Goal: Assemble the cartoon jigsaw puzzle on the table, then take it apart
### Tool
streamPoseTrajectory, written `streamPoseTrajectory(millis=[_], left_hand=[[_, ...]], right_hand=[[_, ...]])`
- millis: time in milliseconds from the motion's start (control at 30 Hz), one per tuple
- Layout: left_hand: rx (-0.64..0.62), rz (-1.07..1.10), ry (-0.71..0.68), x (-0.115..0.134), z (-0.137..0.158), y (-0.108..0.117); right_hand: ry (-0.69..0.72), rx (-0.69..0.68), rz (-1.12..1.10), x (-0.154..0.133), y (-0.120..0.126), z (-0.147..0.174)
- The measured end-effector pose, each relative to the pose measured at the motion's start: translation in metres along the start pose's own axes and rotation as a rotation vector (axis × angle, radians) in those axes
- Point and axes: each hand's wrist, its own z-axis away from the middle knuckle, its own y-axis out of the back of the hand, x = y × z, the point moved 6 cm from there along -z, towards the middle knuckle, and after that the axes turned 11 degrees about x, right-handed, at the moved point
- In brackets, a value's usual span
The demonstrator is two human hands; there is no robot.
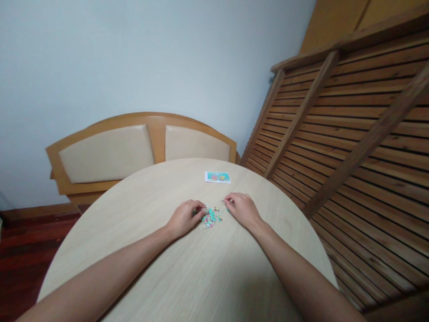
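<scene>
A small heap of jigsaw pieces (212, 216), mostly teal, white and pink, lies loose on the round pale wood table (161, 277). My left hand (186, 218) rests at the heap's left edge, fingers curled and thumb close to the index finger; whatever is between them is too small to make out. On the other side, my right hand (243, 208) is closed in a pinch on a small pale jigsaw piece (223, 201), just up and right of the heap. Beyond both hands lies a flat picture card (217, 177) with a teal background and pink and yellow figures.
A wooden headboard (157, 123) with cream padded panels stands behind the table against a pale wall. To the right, a large slatted wooden frame (348, 170) leans close to the table edge. Dark red wood floor (30, 250) shows at left.
</scene>
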Motion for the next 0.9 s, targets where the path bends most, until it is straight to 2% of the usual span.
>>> streamPoseTrajectory(millis=[167,267,567,733,900], left_hand=[[-0.002,0.014,-0.002,0.001,0.001,0.0],[0.001,0.026,-0.005,0.002,0.001,0.0],[0.013,0.041,-0.009,0.001,0.001,-0.002],[0.019,0.043,-0.008,0.002,0.0,-0.002],[0.028,0.015,0.011,-0.001,0.001,0.0]], right_hand=[[0.055,-0.12,0.069,0.003,-0.008,0.004],[0.068,-0.14,0.056,-0.001,-0.011,0.006],[0.069,-0.033,-0.307,-0.041,-0.01,0.007],[0.086,-0.042,-0.339,-0.052,-0.014,0.01],[0.074,0.007,-0.305,-0.045,-0.007,0.006]])
